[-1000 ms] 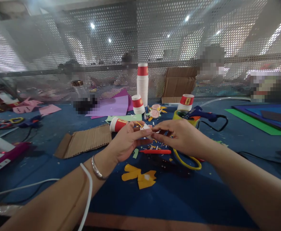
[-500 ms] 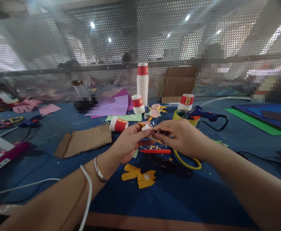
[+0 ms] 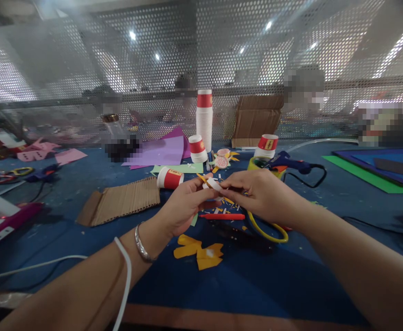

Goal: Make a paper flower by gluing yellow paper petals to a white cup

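My left hand (image 3: pixel 184 204) and my right hand (image 3: pixel 261 195) meet above the blue table (image 3: pixel 256 280), fingertips pinched together on a small white paper piece (image 3: pixel 213 184) with a thin yellow strip on it. Both hands are closed on this piece. Below them lie a red pen (image 3: pixel 223 216), yellow scissors (image 3: pixel 268 232) partly under my right hand, small paper scraps, and a yellow cut paper shape (image 3: pixel 197 251).
A paper cup (image 3: pixel 169 178) lies on its side by corrugated cardboard (image 3: pixel 120 202). Behind stand a cup stack (image 3: pixel 204 117), two upturned cups, a blue glue gun (image 3: pixel 287 162), purple paper (image 3: pixel 160 151) and a perforated metal screen (image 3: pixel 201 69). Green and blue sheets lie far right.
The hands have risen slightly and the white piece has turned a little between the fingertips. Everything on the table stays put.
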